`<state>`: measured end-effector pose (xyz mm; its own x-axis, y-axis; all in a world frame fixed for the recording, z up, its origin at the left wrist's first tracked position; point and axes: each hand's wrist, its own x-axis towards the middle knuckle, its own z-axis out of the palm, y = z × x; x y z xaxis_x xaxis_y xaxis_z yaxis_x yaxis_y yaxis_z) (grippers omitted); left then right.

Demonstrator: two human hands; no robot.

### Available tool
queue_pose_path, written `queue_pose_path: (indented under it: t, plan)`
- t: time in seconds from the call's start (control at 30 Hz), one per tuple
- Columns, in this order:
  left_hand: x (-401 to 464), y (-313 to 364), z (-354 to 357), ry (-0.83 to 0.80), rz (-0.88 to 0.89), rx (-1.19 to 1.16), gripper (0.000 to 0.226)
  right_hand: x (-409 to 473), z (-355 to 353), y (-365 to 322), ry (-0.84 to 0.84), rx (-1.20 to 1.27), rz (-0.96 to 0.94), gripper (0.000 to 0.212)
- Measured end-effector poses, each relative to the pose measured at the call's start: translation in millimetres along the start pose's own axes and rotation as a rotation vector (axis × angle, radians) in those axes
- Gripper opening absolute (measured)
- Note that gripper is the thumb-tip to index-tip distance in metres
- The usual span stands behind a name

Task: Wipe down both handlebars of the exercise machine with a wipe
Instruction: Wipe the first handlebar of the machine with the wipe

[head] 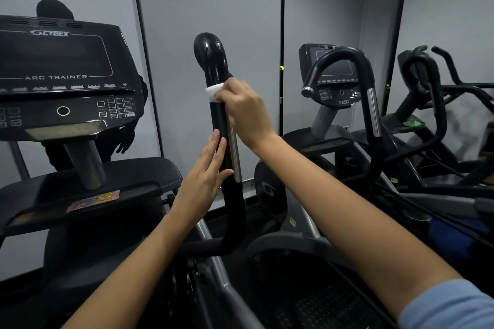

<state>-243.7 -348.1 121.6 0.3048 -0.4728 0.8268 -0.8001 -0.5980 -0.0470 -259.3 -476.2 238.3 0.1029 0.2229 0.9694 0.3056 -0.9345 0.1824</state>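
A black handlebar (213, 61) of the exercise machine rises upright in the middle of the view, with a glossy curved top and a silver sensor strip (235, 152) lower down. My right hand (244, 112) grips the bar just below the curve, pressing a white wipe (213, 92) against it. My left hand (204, 176) rests flat with fingers straight against the lower left side of the same bar, holding nothing. The machine's other handlebar is out of view.
The machine's console (58, 72), marked Cybex Arc Trainer, stands at left above a tray (85, 195) holding a small coloured packet (93, 200). A second machine with a curved black handlebar (344, 61) stands at right, more machines behind it. Grey wall panels lie straight ahead.
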Motion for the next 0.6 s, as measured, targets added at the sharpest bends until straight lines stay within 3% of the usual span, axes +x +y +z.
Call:
queue_pose_path:
  t: [0.07,0.13,0.2,0.3,0.37,0.5,0.6]
  plan:
    - [-1,1,0,0.006,0.005,-0.006,0.064,0,-5,-4,0.002,0.250,0.318,0.015]
    - [-1,1,-1,0.008,0.005,-0.012,0.064,0,-3,-6,0.007,0.307,0.461,0.018]
    - [0,0,0,0.008,0.008,-0.018,0.064,0,-3,-11,0.018,0.189,0.294,0.014]
    - [0,0,1,-0.007,0.001,-0.035,0.064,1,2,-14,0.006,-0.194,-0.070,0.023]
    - [0,0,0,-0.014,-0.003,-0.037,0.065,-1,6,-11,0.007,-0.196,-0.074,0.022]
    - [-1,2,-3,-0.014,-0.002,-0.025,0.065,-3,-1,-13,0.037,0.299,0.422,0.017]
    - [-1,2,-4,-0.013,-0.002,-0.030,0.066,3,-5,-12,0.036,0.467,0.723,0.021]
